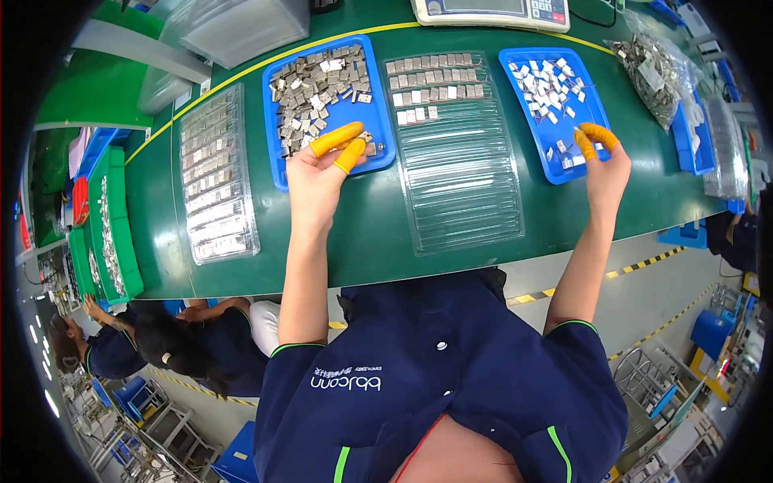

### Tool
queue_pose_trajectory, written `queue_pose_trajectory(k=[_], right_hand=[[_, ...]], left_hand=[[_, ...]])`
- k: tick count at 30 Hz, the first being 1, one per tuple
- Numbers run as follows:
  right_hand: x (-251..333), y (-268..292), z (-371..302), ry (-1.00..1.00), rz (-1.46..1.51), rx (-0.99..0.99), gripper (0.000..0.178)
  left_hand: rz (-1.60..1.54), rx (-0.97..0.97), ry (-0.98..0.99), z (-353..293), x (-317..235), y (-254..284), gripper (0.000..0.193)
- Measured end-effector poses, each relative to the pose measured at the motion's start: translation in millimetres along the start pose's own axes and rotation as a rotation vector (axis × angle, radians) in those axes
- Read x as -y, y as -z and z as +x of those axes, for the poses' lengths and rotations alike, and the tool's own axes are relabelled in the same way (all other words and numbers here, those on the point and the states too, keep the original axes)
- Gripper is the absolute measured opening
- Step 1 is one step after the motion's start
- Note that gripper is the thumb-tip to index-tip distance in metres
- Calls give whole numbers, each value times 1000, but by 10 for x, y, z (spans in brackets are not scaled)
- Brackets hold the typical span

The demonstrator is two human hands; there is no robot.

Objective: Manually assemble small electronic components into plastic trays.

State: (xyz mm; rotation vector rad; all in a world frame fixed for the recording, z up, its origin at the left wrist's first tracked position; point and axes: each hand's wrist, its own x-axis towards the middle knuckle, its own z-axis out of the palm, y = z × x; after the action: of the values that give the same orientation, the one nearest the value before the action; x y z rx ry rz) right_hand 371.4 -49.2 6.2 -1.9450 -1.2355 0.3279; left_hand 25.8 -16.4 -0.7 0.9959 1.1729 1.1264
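Observation:
My left hand [326, 165], with yellow finger cots on thumb and forefinger, is over the near right part of a blue tray [278, 165] of small silvery metal parts [314, 92]. Its fingers are bent together, and a small metallic piece shows at the tips; whether it is gripped is unclear. Over the near end of a second blue tray [592, 101], my right hand [605, 165] pinches with cotted fingertips; what lies between them is too small to make out. White connectors with short wires [547, 84] lie in that tray. Between the trays, a clear ribbed plastic tray [459, 185] holds rows of small parts at its far end.
Another clear tray [216, 177], filled with rows of parts, lies at the left. Farther back are stacked clear trays [241, 28] and a white scale [491, 14]. A bag of metal parts [648, 76] stands at the right. Green bins [121, 225] and co-workers [193, 338] are on the left.

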Motion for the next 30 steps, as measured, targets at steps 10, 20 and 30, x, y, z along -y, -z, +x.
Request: queue_pose_trajectory(k=[10,20,30], right_hand=[[841,-657,-529,-68,1141,572,24],[1009,-754,-717,-84,917,668,24],[982,-753,-743,92,737,602,20]], left_hand=[[-294,121,63,-282,41,-275,27],[-204,139,18,-330,-60,-221,25],[-203,149,54,-309,0,-232,23]])
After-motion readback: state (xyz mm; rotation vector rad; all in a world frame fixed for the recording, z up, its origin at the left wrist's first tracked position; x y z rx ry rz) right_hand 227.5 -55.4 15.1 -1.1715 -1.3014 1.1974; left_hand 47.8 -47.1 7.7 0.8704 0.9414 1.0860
